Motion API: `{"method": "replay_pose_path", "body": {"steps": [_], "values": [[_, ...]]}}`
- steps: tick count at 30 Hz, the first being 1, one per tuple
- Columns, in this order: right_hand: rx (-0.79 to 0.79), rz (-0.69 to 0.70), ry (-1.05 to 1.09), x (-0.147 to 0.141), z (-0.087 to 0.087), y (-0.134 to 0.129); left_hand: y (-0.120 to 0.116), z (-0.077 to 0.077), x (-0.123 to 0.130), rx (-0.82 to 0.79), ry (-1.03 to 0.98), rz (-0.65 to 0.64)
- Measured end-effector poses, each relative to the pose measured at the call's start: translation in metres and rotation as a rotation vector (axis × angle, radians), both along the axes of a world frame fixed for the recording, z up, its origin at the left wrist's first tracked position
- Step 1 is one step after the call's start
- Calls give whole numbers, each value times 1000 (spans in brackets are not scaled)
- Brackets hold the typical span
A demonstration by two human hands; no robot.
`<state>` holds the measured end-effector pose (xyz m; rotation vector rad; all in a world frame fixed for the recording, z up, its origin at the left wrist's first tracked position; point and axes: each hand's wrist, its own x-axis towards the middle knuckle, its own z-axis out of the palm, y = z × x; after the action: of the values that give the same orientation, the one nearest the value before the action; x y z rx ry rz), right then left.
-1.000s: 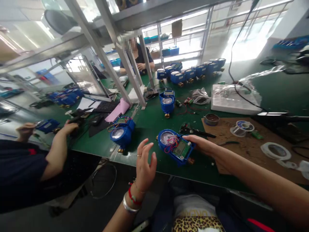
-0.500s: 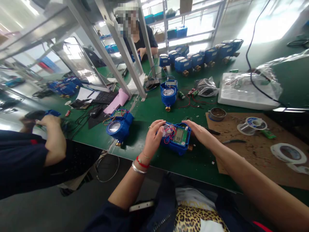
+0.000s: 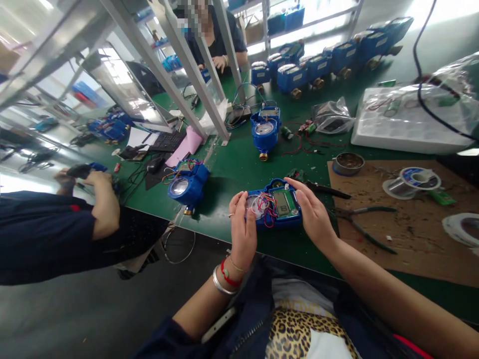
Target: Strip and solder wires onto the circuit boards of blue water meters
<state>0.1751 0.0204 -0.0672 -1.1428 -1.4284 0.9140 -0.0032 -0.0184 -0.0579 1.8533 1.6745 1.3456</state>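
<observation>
A blue meter (image 3: 287, 205) with a small display, a green circuit board and loose red and blue wires lies between my hands near the table's front edge. My left hand (image 3: 242, 227) grips its left end, fingers together over the round dial. At its right end, my right hand (image 3: 312, 214) holds the casing, thumb along the near side. A second blue meter (image 3: 188, 185) with exposed wires stands to the left, and a third (image 3: 264, 130) stands behind the held one.
Pliers (image 3: 354, 214), a solder spool (image 3: 419, 180) and a round tin (image 3: 348, 163) are on brown cardboard (image 3: 374, 259) at right. A white foam tray (image 3: 404, 134) lies behind. Metal posts (image 3: 209, 109) rise at centre-left. One person works across the table, another at left.
The view has shifted, bringing the pliers into fuller sight. The meter between my hands has turned slightly, and my right hand has closed further round its right end.
</observation>
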Motion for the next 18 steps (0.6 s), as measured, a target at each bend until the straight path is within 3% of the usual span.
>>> {"method": "replay_pose_path", "body": {"steps": [5, 11, 18], "values": [[35, 12, -34, 3, -1, -3, -3, 0, -4, -5, 71, -34], [84, 17, -48, 4, -2, -4, -7, 15, -6, 117, 193, -59], [114, 30, -39, 6, -4, -4, -7, 33, -4, 269, 414, -239]]}}
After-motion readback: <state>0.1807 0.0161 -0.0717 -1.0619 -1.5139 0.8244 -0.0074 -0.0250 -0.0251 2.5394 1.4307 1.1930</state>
